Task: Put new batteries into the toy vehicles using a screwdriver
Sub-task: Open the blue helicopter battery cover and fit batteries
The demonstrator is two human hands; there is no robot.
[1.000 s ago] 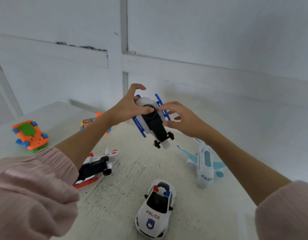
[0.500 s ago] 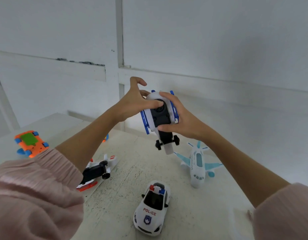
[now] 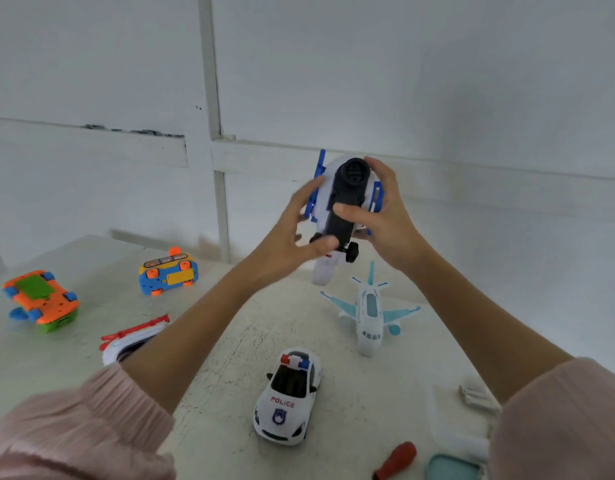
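I hold a white and blue toy helicopter [image 3: 347, 199] in the air above the table, its black underside turned toward me. My right hand [image 3: 382, 216] grips its right side, thumb across the black base. My left hand [image 3: 292, 237] touches its left side and the wheel end, fingers loosely bent. A red-handled screwdriver [image 3: 396, 460] lies at the table's near edge. White batteries [image 3: 477, 396] lie near my right sleeve.
On the white table [image 3: 230, 358] are a police car [image 3: 288, 396], a white and teal plane [image 3: 368, 311], an upturned blue and yellow car [image 3: 168, 275], an upturned orange and green car [image 3: 39, 299], and a red and white helicopter [image 3: 133, 337]. A teal object [image 3: 451, 467] sits near the screwdriver.
I have turned the helicopter more upright and lifted it slightly. My left hand slid down from its top to the wheel end. My view shifted left, showing more of the table.
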